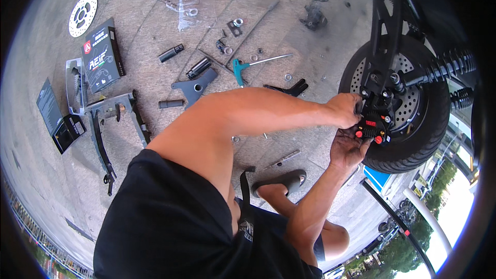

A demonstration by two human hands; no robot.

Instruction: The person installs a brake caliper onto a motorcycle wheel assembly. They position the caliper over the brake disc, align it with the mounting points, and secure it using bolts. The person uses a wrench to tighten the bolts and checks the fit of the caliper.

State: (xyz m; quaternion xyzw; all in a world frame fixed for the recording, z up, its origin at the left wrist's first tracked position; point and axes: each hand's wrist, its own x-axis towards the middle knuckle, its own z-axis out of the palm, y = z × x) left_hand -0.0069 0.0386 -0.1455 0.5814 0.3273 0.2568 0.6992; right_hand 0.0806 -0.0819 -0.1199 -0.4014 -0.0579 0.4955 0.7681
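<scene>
A black brake caliper (373,123) with red caps sits at the brake disc (406,93) of a wheel with a black tyre (436,108), on the right. My left hand (343,111) reaches across to the caliper's left edge. Its fingers are closed there, and what they pinch is hidden. Just below, my right hand (347,149) is palm up with dark smudges on it. Its thumb presses the caliper's lower edge by the red caps, and its other fingers curl beneath and beside it.
A teal-handled hex key (238,72), sockets (198,68), a grey bracket (195,88) and small hardware lie on the paving. Farther left are a loose brake disc (82,15), a black box (102,57) and a metal frame part (95,137). A shock absorber (439,70) stands beside the wheel.
</scene>
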